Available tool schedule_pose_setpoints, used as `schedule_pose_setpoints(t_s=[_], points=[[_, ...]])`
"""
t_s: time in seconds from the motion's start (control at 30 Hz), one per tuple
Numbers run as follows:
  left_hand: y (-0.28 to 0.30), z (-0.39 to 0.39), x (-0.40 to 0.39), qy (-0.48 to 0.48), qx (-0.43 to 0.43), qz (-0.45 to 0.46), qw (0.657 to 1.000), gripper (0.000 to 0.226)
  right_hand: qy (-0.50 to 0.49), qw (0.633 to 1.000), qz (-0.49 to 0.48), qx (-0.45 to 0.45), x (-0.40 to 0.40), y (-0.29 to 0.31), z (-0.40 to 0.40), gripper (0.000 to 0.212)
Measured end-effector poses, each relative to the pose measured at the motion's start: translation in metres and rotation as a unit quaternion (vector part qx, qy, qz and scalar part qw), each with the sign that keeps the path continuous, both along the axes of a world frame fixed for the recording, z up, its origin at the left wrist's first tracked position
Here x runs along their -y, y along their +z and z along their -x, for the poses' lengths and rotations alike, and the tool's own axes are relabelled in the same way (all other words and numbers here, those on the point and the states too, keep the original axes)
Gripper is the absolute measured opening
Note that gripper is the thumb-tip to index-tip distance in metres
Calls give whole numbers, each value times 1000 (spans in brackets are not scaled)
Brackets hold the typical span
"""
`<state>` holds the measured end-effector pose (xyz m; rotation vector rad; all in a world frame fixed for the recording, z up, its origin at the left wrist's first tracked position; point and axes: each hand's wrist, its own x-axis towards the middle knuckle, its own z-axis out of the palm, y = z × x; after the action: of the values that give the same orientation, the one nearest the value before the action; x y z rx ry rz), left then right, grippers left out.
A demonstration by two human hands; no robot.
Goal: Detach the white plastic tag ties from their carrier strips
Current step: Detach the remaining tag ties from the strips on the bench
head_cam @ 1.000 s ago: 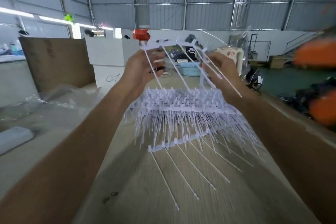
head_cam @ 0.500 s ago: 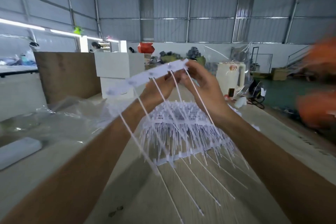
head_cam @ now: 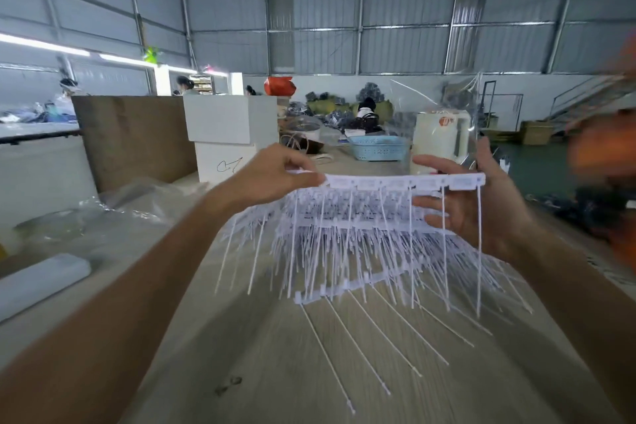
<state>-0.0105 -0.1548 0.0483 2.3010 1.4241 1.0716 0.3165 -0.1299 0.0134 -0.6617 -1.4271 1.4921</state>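
My left hand [head_cam: 275, 169] pinches the left end of a white carrier strip [head_cam: 395, 181], which is level above the table. Several thin white tag ties [head_cam: 444, 237] hang straight down from it. My right hand [head_cam: 481, 206] is behind the strip's right end with its fingers spread and straight; the strip lies against them. Below, a heap of more strips with ties [head_cam: 361, 227] rests on the wooden table [head_cam: 309, 372]. One strip [head_cam: 337, 289] at the heap's near edge has several ties fanned toward me.
Crumpled clear plastic [head_cam: 103, 206] and a flat white object [head_cam: 41, 279] lie at the left. Farther back stand a brown board [head_cam: 134, 138], white boxes [head_cam: 223, 134], a blue basket [head_cam: 378, 146] and a white jug [head_cam: 440, 138]. Something orange and blurred [head_cam: 602, 148] is at the right edge.
The strip was tilted with both hands close together at its middle. Now it is level, my hands have moved apart to its ends, and my right hand's fingers have straightened.
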Motion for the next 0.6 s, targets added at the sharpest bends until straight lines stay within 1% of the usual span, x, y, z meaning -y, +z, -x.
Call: schedule_pose_setpoints(t_s=[0.03, 0.07, 0.13, 0.2, 0.23, 0.27, 0.3, 0.33, 0.37, 0.4, 0.43, 0.47, 0.53, 0.6], points=[[-5, 2, -1, 3, -8, 10, 1000, 17, -5, 999, 0, 42, -1, -4, -6, 84], [-9, 3, -3, 10, -18, 16, 1000, 20, -16, 996, -5, 88, -2, -8, -11, 78], [-21, 5, -7, 23, -25, 19, 999, 24, -45, 982, -42, 178, -2, -18, -20, 56], [-32, 9, -13, 39, -29, 33, 998, 27, -69, 970, -73, 220, -2, -32, -25, 43], [-36, 10, -14, 54, -44, 42, 997, 28, -76, 970, -74, 221, -1, -37, -25, 38], [-41, 10, -16, 77, -79, 45, 993, 29, -80, 971, -68, 213, 0, -42, -24, 30], [-46, 10, -18, 110, -132, 29, 985, 27, -78, 974, -60, 202, 1, -47, -21, 20], [-51, 7, -20, 144, -179, -3, 973, 26, -73, 977, -50, 193, 1, -50, -18, 14], [-56, 1, -19, 164, -201, -47, 965, 26, -63, 980, -38, 182, 2, -52, -14, 12], [-62, -8, -19, 155, -191, -87, 965, 28, -51, 984, -28, 168, 3, -54, -9, 12], [-68, -18, -18, 120, -157, -109, 974, 29, -37, 988, -20, 150, 4, -55, -5, 11], [-74, -31, -16, 76, -118, -106, 984, 30, -23, 991, -15, 133, 6, -55, -1, 10], [-82, -58, -16, -4, -74, -51, 996, 33, -9, 994, -12, 110, 9, -56, 6, 14], [-83, -81, -20, -45, -61, 4, 997, 40, -21, 994, -8, 105, 10, -59, 12, 18]])
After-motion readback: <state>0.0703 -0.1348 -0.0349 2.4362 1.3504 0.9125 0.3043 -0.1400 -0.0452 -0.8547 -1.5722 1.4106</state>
